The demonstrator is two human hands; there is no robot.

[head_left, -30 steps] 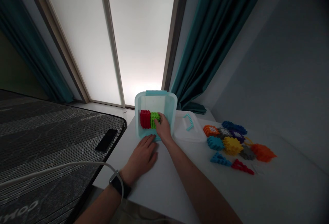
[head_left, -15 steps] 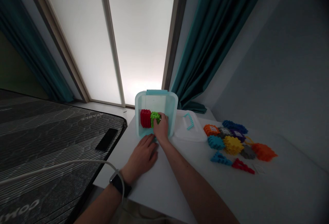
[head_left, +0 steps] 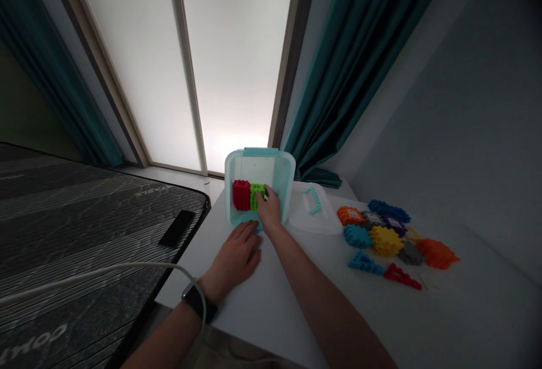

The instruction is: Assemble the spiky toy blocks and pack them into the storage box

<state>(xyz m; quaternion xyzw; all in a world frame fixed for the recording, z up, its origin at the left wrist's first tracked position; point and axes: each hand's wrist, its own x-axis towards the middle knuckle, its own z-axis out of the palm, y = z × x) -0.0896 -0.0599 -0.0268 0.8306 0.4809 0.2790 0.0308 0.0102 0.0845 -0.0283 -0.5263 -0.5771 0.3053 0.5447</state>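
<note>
A pale blue plastic box (head_left: 283,171) stands on the white table (head_left: 296,301). Inside it a red toothed block (head_left: 240,194) sits beside a green toothed block (head_left: 255,195). My right hand (head_left: 269,209) reaches into the box, fingers closed on the green block. My left hand (head_left: 235,257) lies flat on the table, fingertips touching the box's near edge, a dark watch on the wrist.
The box's clear lid (head_left: 315,211) with a blue handle lies right of it. Several coloured toothed blocks (head_left: 387,238) are scattered further right. A dark mattress (head_left: 84,228) with a black phone (head_left: 176,228) is at left. A white cable (head_left: 105,272) crosses it. Teal curtains hang behind.
My right hand shifted slightly inside the box with the green block, which now sits close against the red one. The left hand stayed put.
</note>
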